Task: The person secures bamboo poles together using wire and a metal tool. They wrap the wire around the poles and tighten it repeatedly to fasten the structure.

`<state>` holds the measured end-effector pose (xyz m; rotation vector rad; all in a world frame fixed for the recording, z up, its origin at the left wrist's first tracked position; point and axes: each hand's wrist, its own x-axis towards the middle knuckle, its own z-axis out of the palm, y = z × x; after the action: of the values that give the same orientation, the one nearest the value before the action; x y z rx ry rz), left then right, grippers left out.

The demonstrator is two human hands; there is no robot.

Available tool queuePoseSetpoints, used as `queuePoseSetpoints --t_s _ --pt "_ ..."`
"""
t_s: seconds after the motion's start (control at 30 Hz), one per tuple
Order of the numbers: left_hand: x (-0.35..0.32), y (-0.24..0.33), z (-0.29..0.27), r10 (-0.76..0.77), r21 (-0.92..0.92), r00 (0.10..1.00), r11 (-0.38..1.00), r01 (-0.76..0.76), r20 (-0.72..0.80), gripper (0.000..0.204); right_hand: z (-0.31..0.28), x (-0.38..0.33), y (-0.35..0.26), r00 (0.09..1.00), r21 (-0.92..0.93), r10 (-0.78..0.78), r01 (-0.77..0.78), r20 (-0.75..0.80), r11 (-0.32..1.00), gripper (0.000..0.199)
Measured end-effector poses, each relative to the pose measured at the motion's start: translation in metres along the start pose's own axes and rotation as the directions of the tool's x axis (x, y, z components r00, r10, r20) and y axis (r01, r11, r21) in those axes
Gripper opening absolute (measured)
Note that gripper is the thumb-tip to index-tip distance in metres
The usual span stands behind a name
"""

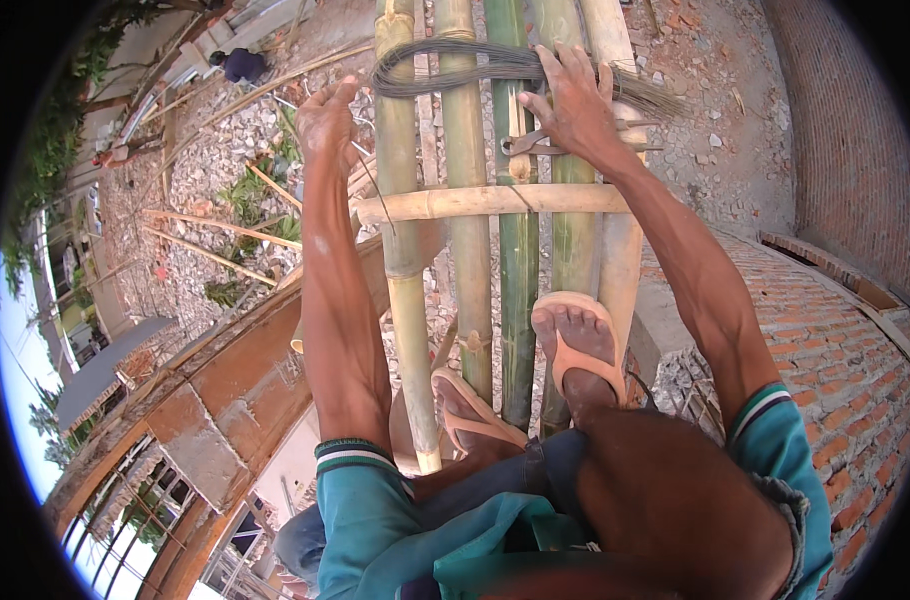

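Note:
A looped bundle of thin dark wire lies across several long bamboo poles. My right hand rests over its right part, fingers spread. Under that hand lies a pair of metal pincers, handles pointing right. My left hand is raised beside the leftmost pole, left of the loop, with its fingers curled together. A thin wire runs from that hand's edge down to the left end of a bamboo crosspiece; the grip itself is hidden. The crosspiece lies across the poles, nearer me than the pincers.
My sandalled feet are on the poles, high above rubble-covered ground. A brick wall stands at the right. A wooden beam runs along the left. Loose bamboo sticks and a distant person are below left.

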<state>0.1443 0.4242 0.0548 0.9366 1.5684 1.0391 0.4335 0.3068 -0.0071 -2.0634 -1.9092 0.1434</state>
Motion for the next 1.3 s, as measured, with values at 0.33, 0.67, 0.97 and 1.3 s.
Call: queuePoseSetpoints --t_s 0.33,0.67,0.97,1.3 --pt "0.044 0.033 0.047 0.020 0.750 0.969 0.630 -0.202 0.244 0.049 0.003 -0.006 -0.003 0.994 -0.041 -0.038 0.035 -0.100 0.999 0.071" --pt "0.051 0.070 0.037 -0.138 0.556 0.909 0.823 -0.116 0.393 0.018 -0.010 -0.005 -0.007 0.996 -0.068 -0.064 0.059 -0.069 0.996 0.075" --pt "0.047 0.083 0.036 -0.148 0.707 0.944 0.698 -0.113 0.296 0.017 -0.009 -0.006 -0.007 0.997 -0.043 -0.060 0.058 -0.038 0.997 0.077" --pt "0.041 0.092 0.033 -0.203 0.476 0.851 0.877 -0.061 0.485 0.026 -0.013 -0.004 -0.007 0.999 -0.027 -0.040 0.040 0.004 0.999 0.077"
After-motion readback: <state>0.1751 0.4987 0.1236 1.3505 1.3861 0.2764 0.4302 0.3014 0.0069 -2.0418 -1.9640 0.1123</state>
